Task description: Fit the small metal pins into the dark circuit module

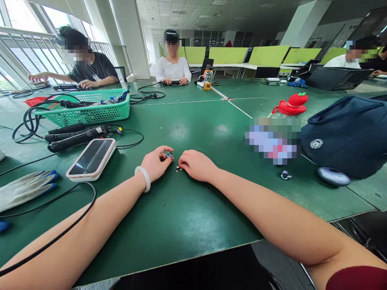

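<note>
My left hand (156, 163), with a white bangle on its wrist, pinches a small dark-and-silver piece (169, 154) between thumb and fingers. The kind of piece is too small to tell. Just to the right, my right hand (197, 165) is closed, its fingertips pressed together close to the green tabletop (193, 213). Whatever those fingertips hold, if anything, is hidden. Several tiny dark and light bits (177, 169) lie on the table beside my right fingertips, in the gap between my hands.
To the left are a phone (92, 159), black handheld devices (78, 137), gloves (27, 187) and a green basket (90, 114). A black cable crosses over my left forearm. On the right stand a red-lidded bottle (288, 108) and navy bag (347, 137). Other people sit across the table.
</note>
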Demonstrator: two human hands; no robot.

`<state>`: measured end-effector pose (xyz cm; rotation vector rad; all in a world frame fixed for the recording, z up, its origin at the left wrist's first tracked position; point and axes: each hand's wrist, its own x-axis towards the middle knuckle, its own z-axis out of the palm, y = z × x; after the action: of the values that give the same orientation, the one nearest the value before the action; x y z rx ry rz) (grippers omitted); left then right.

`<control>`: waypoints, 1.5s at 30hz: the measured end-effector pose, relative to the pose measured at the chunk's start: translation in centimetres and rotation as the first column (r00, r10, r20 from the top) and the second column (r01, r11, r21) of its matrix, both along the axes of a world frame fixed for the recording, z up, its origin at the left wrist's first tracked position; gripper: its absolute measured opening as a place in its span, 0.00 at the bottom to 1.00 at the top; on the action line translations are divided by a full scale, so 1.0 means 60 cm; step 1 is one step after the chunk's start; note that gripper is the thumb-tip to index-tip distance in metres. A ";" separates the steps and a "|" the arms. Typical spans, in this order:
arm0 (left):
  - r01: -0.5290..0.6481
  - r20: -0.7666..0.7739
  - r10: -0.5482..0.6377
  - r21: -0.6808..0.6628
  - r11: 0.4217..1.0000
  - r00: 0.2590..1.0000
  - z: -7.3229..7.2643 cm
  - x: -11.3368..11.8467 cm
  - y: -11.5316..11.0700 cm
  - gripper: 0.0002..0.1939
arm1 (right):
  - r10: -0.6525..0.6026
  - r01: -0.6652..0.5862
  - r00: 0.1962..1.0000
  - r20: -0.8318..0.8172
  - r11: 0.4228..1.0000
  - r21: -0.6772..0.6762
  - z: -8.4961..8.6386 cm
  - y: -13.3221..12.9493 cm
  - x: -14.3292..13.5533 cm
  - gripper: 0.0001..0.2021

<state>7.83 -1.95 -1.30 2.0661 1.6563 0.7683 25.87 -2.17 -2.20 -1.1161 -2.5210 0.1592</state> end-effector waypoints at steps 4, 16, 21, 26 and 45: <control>0.032 -0.035 -0.032 0.002 0.999 0.999 0.002 0.002 -0.002 0.15 | -0.012 0.012 0.999 -0.030 1.000 0.004 0.000 0.000 0.002 0.07; 0.163 0.128 -0.154 -0.061 0.985 0.980 -0.007 0.001 0.002 0.17 | -0.050 0.036 0.951 -0.306 0.998 -0.053 0.007 -0.007 0.001 0.05; 0.247 0.190 -0.231 -0.066 0.967 0.954 -0.009 0.002 0.001 0.17 | -0.035 0.023 0.948 -0.316 0.999 -0.042 0.007 -0.009 0.001 0.04; 0.269 0.200 -0.252 -0.066 0.961 0.947 -0.002 0.002 -0.002 0.15 | -0.038 0.018 0.950 -0.311 0.998 -0.065 0.008 -0.010 0.001 0.03; 0.026 0.095 -0.022 -0.039 0.999 0.995 -0.004 -0.009 0.010 0.15 | 0.055 -0.065 0.986 -0.156 0.996 -0.065 0.001 -0.007 0.001 0.13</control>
<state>7.28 -1.33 -1.56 1.9874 1.5803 0.8047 25.90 -2.57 -2.16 -1.0128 -2.4282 0.3394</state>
